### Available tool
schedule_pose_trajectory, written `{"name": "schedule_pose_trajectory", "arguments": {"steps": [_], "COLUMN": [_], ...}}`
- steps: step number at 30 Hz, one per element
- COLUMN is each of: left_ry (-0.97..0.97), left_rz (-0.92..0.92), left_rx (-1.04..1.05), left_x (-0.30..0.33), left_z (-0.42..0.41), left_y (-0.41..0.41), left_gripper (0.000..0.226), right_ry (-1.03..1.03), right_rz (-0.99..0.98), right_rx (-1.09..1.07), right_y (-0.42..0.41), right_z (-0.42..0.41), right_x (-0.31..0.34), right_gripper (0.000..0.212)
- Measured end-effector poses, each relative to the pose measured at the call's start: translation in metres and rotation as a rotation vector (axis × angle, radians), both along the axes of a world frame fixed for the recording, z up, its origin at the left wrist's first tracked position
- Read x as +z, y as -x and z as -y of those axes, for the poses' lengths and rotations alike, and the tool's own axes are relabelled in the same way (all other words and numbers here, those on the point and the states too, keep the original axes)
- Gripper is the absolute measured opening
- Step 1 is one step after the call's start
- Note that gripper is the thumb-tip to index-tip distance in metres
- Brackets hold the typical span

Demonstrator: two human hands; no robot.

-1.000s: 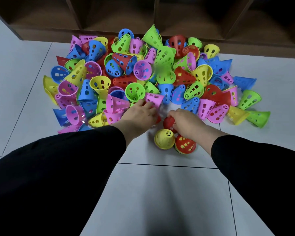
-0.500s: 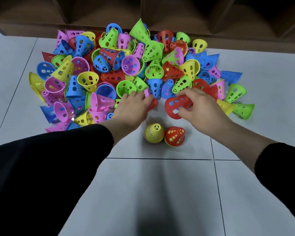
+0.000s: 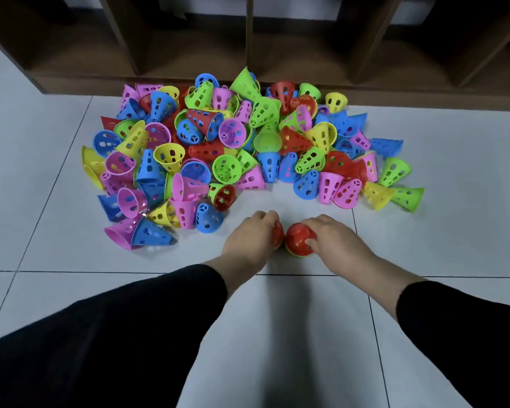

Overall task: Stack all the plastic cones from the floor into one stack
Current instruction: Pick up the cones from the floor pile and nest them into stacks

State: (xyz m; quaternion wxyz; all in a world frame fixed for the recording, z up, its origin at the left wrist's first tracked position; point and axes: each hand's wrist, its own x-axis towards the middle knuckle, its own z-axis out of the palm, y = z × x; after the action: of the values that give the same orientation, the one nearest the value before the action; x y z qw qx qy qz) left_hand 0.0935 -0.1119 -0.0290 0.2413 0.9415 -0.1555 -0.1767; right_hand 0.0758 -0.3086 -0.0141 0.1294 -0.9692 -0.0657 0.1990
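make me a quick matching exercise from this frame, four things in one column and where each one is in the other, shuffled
Things
1. left hand
2. right hand
3. wooden shelf unit
4. pile of loose cones

Places
A. along the far edge of the floor, behind the cones
B. on the tiles between the shelf and the hands
C. on a red cone, left of the other hand
D. on a red cone over a green rim, nearest the right sleeve

Pairs: 1-C, 2-D, 3-A, 4-B

My left hand (image 3: pixel 249 241) covers most of a red perforated plastic cone (image 3: pixel 277 232). What sits beneath it I can't tell. Both black sleeves (image 3: pixel 100 343) run off the bottom edge.
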Motion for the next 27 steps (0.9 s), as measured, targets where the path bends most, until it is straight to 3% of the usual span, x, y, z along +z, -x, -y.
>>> {"name": "schedule_pose_trajectory", "arguments": {"steps": [5,9,13,15,18,24,27], "left_ry": [-0.152,-0.115,-0.082,-0.138,-0.238,-0.37,-0.386], "left_rz": [-0.032,0.131,0.361,0.335,0.222,0.191,0.177], "left_rx": [0.005,-0.018,0.157,0.249,0.206,0.077,0.063], "left_x": [-0.011,-0.014,-0.014,-0.013,-0.021,-0.042,-0.046], "left_z": [-0.007,-0.028,-0.076,-0.099,-0.118,-0.123,-0.122], "left_y": [-0.006,-0.002,-0.006,-0.014,-0.03,-0.044,-0.041], "left_gripper": [0.046,0.06,0.036,0.036,0.049,0.059,0.049], "right_ry": [0.077,0.07,-0.023,-0.118,-0.18,-0.067,0.058], "right_rz": [0.032,0.008,0.194,0.23,0.179,0.042,0.021], "right_rx": [0.044,0.028,-0.029,-0.018,0.073,0.321,0.385], "right_y": [-0.008,-0.012,-0.021,-0.037,-0.068,-0.116,-0.125], "right_z": [-0.002,-0.009,-0.023,-0.042,-0.082,-0.148,-0.155], "right_x": [-0.017,-0.018,-0.003,0.004,0.002,-0.019,-0.031], "right_gripper": [0.037,0.048,0.055,0.049,0.049,0.061,0.046]}}
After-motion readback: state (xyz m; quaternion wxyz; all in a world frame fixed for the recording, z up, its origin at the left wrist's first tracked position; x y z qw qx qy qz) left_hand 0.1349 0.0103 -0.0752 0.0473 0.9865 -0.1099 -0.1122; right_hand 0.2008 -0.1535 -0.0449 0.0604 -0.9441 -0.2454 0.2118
